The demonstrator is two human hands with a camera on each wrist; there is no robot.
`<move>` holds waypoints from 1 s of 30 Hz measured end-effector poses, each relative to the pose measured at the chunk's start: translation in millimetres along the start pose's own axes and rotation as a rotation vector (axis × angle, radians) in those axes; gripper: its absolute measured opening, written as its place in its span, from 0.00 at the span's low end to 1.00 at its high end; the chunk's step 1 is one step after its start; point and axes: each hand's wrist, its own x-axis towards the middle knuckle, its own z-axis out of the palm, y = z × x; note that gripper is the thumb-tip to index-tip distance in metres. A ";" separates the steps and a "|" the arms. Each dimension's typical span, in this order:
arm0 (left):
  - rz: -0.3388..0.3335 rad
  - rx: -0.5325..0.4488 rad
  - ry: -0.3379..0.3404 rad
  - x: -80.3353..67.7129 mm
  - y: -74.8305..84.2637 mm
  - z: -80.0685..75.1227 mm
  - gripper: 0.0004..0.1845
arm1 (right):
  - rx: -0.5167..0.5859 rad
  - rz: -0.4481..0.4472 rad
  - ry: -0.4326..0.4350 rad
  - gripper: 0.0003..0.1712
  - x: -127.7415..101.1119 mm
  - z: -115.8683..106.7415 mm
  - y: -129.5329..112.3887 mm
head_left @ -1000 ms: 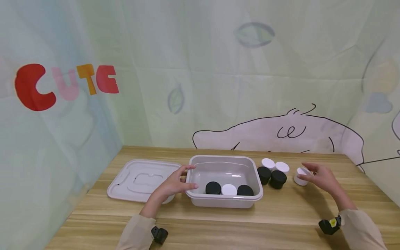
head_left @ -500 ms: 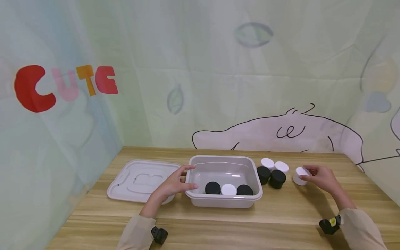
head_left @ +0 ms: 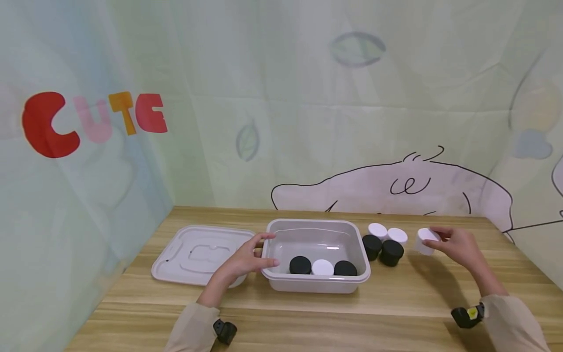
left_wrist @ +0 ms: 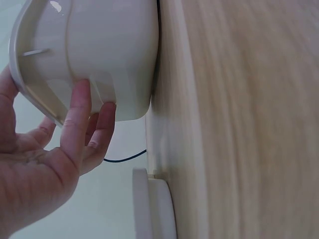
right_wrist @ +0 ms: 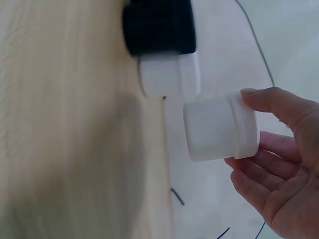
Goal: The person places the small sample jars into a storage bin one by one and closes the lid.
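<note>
— From up top, what have the hands got?

— The right hand (head_left: 457, 246) has its grip pinched round a small white jar (head_left: 425, 241), lifted clear of the tabletop (head_left: 396, 313) and tipped a little. It hangs near the cluster of loose jars: two white jars (head_left: 387, 232) behind, two black jars (head_left: 381, 250) in front, all just beside the right wall of the grey tub (head_left: 317, 282).

— And the left?

— The left hand (head_left: 246, 258) is on the tub's left rim, thumb over the edge and fingers against the outer wall, a grip clasping the tub. Inside, along the near wall, sit a black jar (head_left: 300, 264), a white one (head_left: 323, 267) and another black one (head_left: 345, 268), in a row and touching. The tub's lid (head_left: 200, 253) lies flat to the left, partly under the wrist.

— Does the left wrist camera agree?

— Yes. The fingers (left_wrist: 79, 124) curl under the lip at the tub's corner (left_wrist: 107, 59), with the palm close beside it. The tub rests on the wooden surface, and the lid's edge (left_wrist: 149, 209) shows just beyond.

— The right wrist camera?

— The white jar (right_wrist: 221, 126) is held between thumb tip (right_wrist: 271, 102) and fingers (right_wrist: 259, 164), lid end towards the palm, well off the wood. Just past it stands a white jar (right_wrist: 169, 74), touching a black one (right_wrist: 159, 27).
</note>
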 end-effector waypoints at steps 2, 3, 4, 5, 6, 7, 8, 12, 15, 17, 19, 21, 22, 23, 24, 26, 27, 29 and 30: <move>-0.002 0.000 0.001 0.1 0.4 0.0 0.35 | 0.017 0.002 0.027 0.35 0.2 -3.5 -7.0; -0.003 0.002 0.000 0.0 0.5 0.0 0.35 | 0.024 -0.002 0.042 0.35 0.5 -4.9 -10.5; -0.003 0.002 0.000 0.0 0.7 -0.1 0.35 | 0.033 -0.012 0.058 0.34 0.7 -6.0 -14.2; -0.003 0.003 0.000 -0.2 0.9 -0.2 0.35 | 0.044 -0.022 0.069 0.34 1.0 -7.3 -18.1; -0.003 0.004 0.001 -0.3 1.1 -0.2 0.35 | 0.050 -0.033 0.081 0.33 1.2 -8.2 -21.9; -0.002 0.004 -0.001 -0.5 1.3 -0.4 0.35 | 0.053 -0.046 0.092 0.33 1.2 -8.9 -25.9; -0.003 0.005 0.000 -0.8 1.5 -0.4 0.35 | 0.057 -0.058 0.100 0.33 1.0 -9.5 -30.0; -0.003 0.007 -0.002 -1.5 2.0 -0.5 0.35 | 0.080 -0.099 0.108 0.32 -0.4 -10.2 -47.2; 0.001 0.008 -0.003 -1.8 2.1 -0.4 0.35 | 0.104 -0.127 0.100 0.32 -1.0 -8.7 -60.3; 0.002 0.007 -0.002 -1.6 2.0 -0.2 0.35 | 0.116 -0.144 0.094 0.32 -1.3 -7.0 -69.6; 0.002 0.006 -0.002 -1.4 1.8 -0.1 0.35 | 0.124 -0.163 0.086 0.31 -1.6 -4.9 -79.8; 0.000 0.006 -0.001 -1.2 1.5 -0.1 0.35 | 0.136 -0.179 0.073 0.30 -1.7 -2.0 -90.4; 0.001 0.006 -0.001 -1.2 1.4 -0.1 0.35 | 0.143 -0.187 0.066 0.30 -1.6 -0.2 -95.6; 0.001 0.006 0.000 -1.2 1.3 -0.2 0.35 | 0.152 -0.193 0.058 0.30 -1.5 1.7 -100.6; 0.003 0.006 -0.002 -1.1 1.2 0.1 0.35 | 0.165 -0.201 0.048 0.29 -1.3 3.9 -104.8; 0.005 0.006 -0.003 -1.0 0.6 -0.5 0.35 | 0.190 -0.218 0.030 0.28 -0.5 9.7 -113.9; 0.007 0.006 -0.005 -0.9 0.3 -0.8 0.35 | 0.196 -0.229 0.025 0.27 0.2 13.0 -118.0; 0.009 0.007 -0.006 -0.5 -0.1 -1.2 0.35 | 0.213 -0.249 0.010 0.26 1.2 20.1 -126.6; 0.010 0.006 -0.007 -0.4 -0.3 -1.4 0.35 | 0.220 -0.259 0.003 0.26 1.8 23.9 -130.8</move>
